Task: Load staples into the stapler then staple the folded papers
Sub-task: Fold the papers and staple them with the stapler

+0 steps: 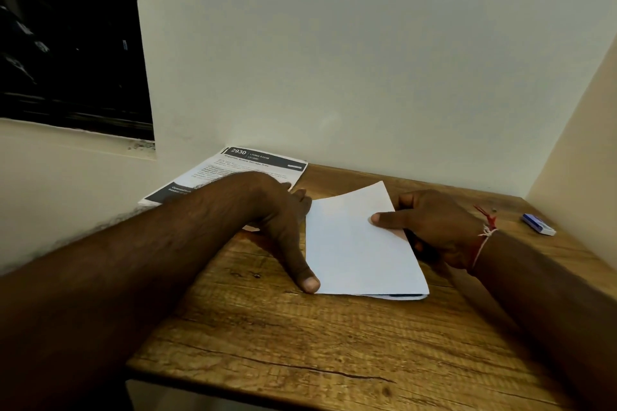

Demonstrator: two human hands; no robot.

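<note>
While the folded paper (360, 243) lies mid-table on the wooden table (300, 360), treat squaring and creasing it as the step in hand; stapling comes later.

- Paper: layers show at its near right corner and its far edge lifts off the wood, so it is not yet flat.
- Left hand (283, 213): lies along the paper's left edge, fingers fairly straight, gripping nothing. The thumb (310, 282) presses at the near left corner. Judged to be where the crease runs.
- Right hand (434, 230): pinches the paper's right edge, thumb on top and fingers tucked under.

To do it well:
- Hold the right-side pinch steady so the layers cannot slide.
- Draw the left thumb firmly along the left edge, from near corner to far.
- Check that the corners meet before you let go.

Around the paper:
- Left and beyond: a stack of printed sheets (253, 167), partly under your left forearm.
- Well to the right: a small blue-and-white object (538, 224). Stapler or staple box, cannot tell; no other stapler is in view.
</note>
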